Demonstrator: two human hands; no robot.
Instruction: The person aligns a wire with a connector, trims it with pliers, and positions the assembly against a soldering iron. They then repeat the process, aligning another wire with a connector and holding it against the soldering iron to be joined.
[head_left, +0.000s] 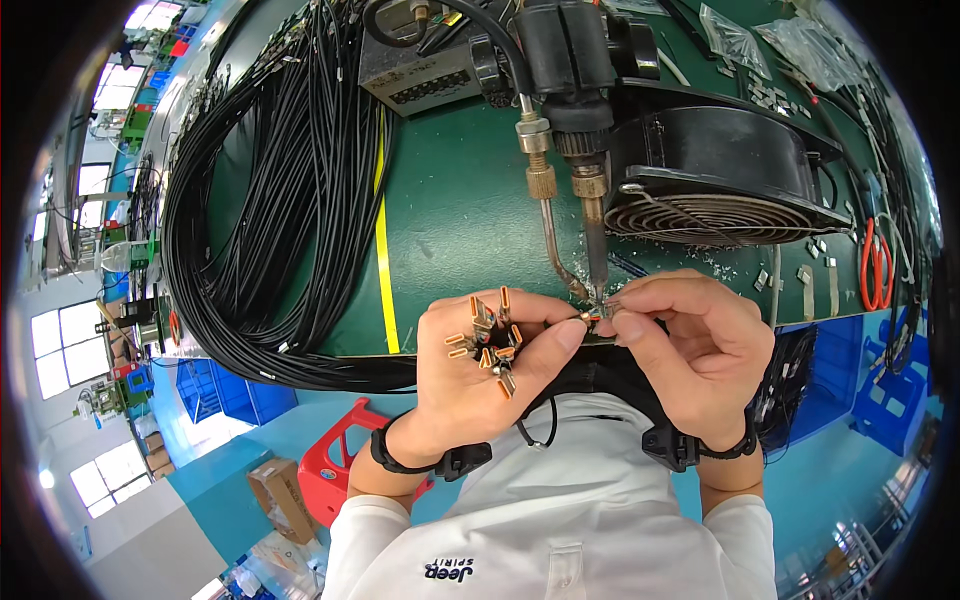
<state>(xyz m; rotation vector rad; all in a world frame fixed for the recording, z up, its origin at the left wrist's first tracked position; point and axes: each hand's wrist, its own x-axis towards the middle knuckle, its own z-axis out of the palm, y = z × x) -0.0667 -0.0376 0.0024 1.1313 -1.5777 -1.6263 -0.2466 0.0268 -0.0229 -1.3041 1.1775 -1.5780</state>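
My left hand (455, 375) is closed round a bunch of black cables, whose metal connector ends (488, 340) with orange insides stick up between thumb and fingers. Its thumb and forefinger pinch one cable end (590, 317) at the table's front edge. Opposite it, my right hand (700, 345) is closed in a pinch at the same spot, on a small metallic piece (612, 312) whose kind I cannot make out. Right above the fingertips stands an upright soldering iron (596, 255), its tip close to the cable end. Beside it a bent metal tube (550, 240) leads down to the tip.
A large coil of black cables (290, 170) covers the green table's (450, 200) left. A black round fan (720, 165) stands right of the iron, a perforated metal box (425, 80) behind left. Small metal connectors (805, 273) lie at right. A red stool (325, 460) is below left.
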